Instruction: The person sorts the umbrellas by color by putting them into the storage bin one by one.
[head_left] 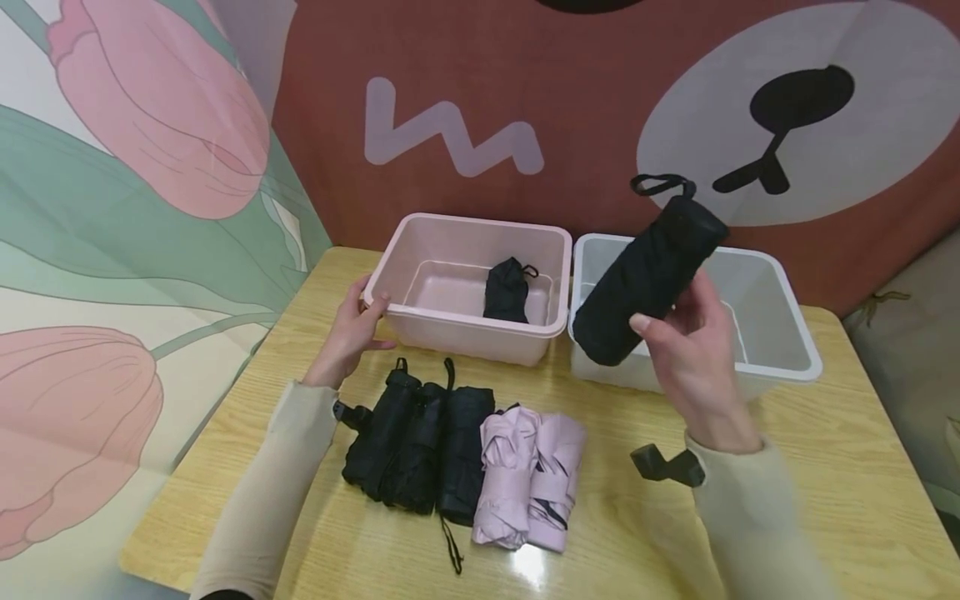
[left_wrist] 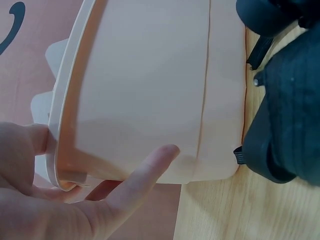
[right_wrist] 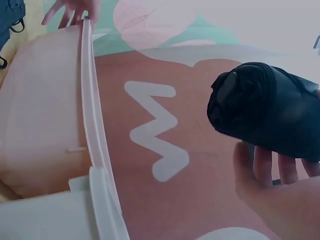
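My right hand [head_left: 693, 354] grips a black folded umbrella [head_left: 645, 279], held tilted above the white bin [head_left: 780, 312] with its wrist loop at the top. In the right wrist view one rounded end of that umbrella [right_wrist: 265, 107] faces left over the curled fingers. My left hand [head_left: 352, 329] holds the near left corner of the pink bin [head_left: 480, 329]; in the left wrist view one digit lies against the bin's outer wall [left_wrist: 145, 90] while others are at the rim. Inside the pink bin, toward the right, is a small black pouch-like bundle with a loop [head_left: 507, 292].
In front of the pink bin, several black folded umbrellas [head_left: 420, 450] lie side by side, with two pink folded umbrellas [head_left: 510, 483] to their right. Both bins stand side by side on the wooden table [head_left: 622, 517], before a printed cloth backdrop [head_left: 465, 50].
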